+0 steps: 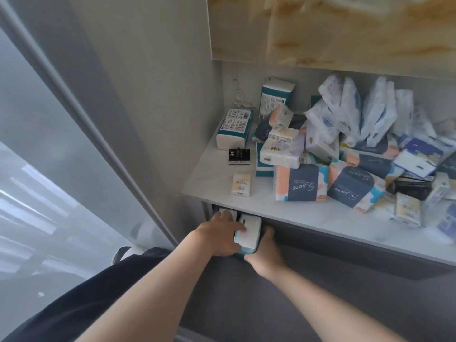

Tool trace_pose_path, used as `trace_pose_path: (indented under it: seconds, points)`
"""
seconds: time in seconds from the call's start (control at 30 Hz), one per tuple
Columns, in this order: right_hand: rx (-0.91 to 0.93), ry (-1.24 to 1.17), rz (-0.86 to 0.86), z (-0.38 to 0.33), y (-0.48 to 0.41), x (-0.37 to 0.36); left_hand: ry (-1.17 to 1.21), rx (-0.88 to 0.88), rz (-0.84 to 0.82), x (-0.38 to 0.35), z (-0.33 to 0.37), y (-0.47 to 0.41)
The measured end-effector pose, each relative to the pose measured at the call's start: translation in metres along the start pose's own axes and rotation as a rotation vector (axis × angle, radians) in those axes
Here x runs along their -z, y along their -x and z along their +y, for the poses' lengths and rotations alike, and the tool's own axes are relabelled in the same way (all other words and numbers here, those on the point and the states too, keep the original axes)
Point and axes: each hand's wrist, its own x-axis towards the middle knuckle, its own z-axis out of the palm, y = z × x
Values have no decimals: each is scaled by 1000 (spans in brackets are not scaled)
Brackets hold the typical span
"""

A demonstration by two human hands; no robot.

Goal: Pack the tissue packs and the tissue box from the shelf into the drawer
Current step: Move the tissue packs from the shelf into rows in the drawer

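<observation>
The right end of the shelf (217,178) smears into blur, and the heap of packs there cannot be counted or read. I cannot pick out a tissue box in that heap with any certainty. The inside of the drawer (296,304) is dark under the shelf's front edge, which cuts off the back of what lies in it. The right hand's fingertips disappear into that shadow.

At the drawer's left end, the left hand (219,235) and the right hand (265,253) both grip one teal-and-white tissue pack (248,233). The left hand's fingers curl over the pack's white top and near edge, and the right hand clasps it from below on the right. The pack is a soft rectangular block, white with a teal band on its sides. Just beside it, behind the left hand, a second white pack (228,213) peeks out of the drawer.

On the shelf, two matching teal packs can be seen whole, one lying flat (234,128) and one upright (276,97). Two packs with navy "S.pure" bands (301,183) (355,187) sit side by side at the front of the heap. Apart from the heap lie two small "Face" packs, one black (238,156) and one cream (241,184).
</observation>
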Motion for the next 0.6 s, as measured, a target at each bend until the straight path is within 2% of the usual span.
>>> trace_pose_path:
  seconds: [0.1, 0.27, 0.37, 0.43, 0.5, 0.6]
  points:
    - [-24, -2, -1, -1, 4, 3, 23, 3, 9, 1, 0, -3]
    - [18, 91, -245, -10, 11, 33, -2, 56, -119, 23, 9, -1]
    - [175, 304, -251, -29, 21, 68, -71, 59, -162, 52, 26, 3]
    - [305, 412, -201, -44, 35, 94, -3, 60, -123, 75, 38, 4]
    - [423, 455, -57, -60, 48, 121, 143, 59, 31, 96, 50, 3]
    - [664, 451, 350, -80, 46, 157, 223, -29, 593, 114, 63, -4]
